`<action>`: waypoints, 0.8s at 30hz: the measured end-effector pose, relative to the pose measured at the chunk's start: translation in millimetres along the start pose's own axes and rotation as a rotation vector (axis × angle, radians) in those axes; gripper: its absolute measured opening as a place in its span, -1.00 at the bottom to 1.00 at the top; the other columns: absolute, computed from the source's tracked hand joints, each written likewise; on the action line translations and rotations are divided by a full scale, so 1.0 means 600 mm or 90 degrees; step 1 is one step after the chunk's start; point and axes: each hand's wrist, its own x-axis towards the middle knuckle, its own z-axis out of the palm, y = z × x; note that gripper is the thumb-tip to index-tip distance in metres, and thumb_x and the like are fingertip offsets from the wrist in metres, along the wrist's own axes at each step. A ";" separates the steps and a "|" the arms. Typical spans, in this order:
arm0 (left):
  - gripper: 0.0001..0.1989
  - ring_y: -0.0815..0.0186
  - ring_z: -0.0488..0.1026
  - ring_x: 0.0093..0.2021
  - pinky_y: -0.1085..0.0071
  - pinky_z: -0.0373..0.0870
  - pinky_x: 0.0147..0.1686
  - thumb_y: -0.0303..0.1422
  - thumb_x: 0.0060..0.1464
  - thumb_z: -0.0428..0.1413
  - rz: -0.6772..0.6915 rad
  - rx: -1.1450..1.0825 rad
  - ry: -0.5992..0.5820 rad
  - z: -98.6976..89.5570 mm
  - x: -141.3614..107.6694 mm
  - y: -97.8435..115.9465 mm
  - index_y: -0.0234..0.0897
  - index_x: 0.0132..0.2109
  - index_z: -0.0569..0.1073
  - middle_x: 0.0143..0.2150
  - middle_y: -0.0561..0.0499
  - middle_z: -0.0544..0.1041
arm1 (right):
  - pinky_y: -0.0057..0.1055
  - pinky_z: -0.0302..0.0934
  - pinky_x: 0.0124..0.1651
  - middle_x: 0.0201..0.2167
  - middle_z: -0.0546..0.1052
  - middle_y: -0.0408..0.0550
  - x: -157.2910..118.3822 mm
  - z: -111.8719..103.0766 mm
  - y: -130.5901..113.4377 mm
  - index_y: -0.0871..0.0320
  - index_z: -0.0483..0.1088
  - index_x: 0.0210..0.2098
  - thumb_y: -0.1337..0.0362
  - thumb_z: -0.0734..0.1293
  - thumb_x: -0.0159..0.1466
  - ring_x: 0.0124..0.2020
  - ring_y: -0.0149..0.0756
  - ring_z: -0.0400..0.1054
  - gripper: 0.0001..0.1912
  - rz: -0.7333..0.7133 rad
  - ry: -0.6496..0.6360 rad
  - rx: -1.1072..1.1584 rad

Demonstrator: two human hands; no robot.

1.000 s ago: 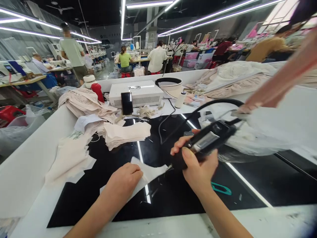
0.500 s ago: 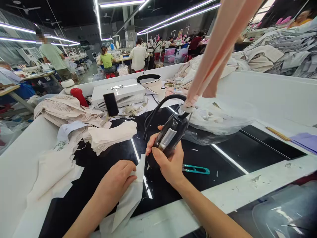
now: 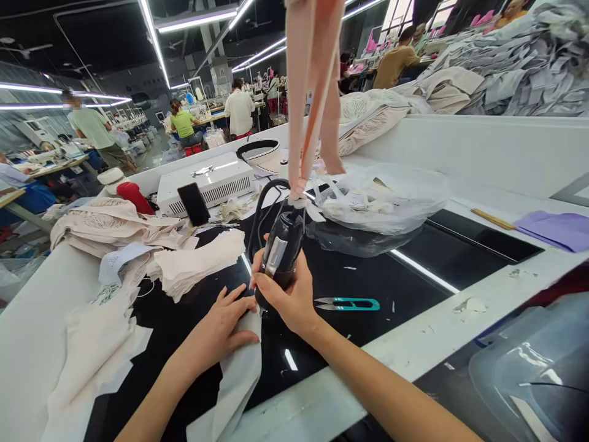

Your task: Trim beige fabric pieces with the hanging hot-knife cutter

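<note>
The spread left hand, nearer, presses the far part of a pale fabric strip running near-left to far-right, toward the black corded handheld tool gripped nose-down in the right hand.

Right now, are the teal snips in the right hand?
No, the right hand grips the black handheld tool, while the teal snips lie on the black tabletop.

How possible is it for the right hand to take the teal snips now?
Probably not directly: the right hand is holding the black tool, though the teal snips lie close by, with nothing on top.
</note>
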 end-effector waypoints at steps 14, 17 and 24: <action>-0.70 -0.02 0.11 0.46 -0.33 -0.15 0.40 -0.33 0.22 0.27 -0.018 0.038 0.026 0.010 -0.012 -0.012 -0.12 0.05 0.39 0.27 -0.05 0.45 | -0.32 0.33 -0.42 -0.41 0.45 -0.18 0.001 0.003 0.001 0.03 0.26 -0.22 0.25 0.43 0.13 -0.49 -0.33 0.32 -0.71 -0.010 0.013 -0.062; -0.69 -0.03 0.08 0.47 -0.35 -0.15 0.39 -0.32 0.24 0.25 -0.026 0.050 0.035 0.013 -0.019 -0.015 -0.10 0.07 0.38 0.31 -0.03 0.42 | -0.32 0.33 -0.42 -0.41 0.45 -0.17 0.000 0.005 0.002 0.03 0.25 -0.23 0.24 0.43 0.13 -0.49 -0.32 0.32 -0.71 -0.006 0.010 -0.054; -0.55 -0.03 0.09 0.46 -0.36 -0.14 0.38 -0.31 0.23 0.26 -0.029 0.078 0.033 0.012 -0.023 -0.014 0.02 0.21 0.36 0.34 0.01 0.39 | -0.34 0.32 -0.42 -0.40 0.45 -0.18 0.001 0.008 0.007 0.03 0.27 -0.19 0.24 0.44 0.14 -0.49 -0.34 0.31 -0.69 -0.003 -0.005 -0.050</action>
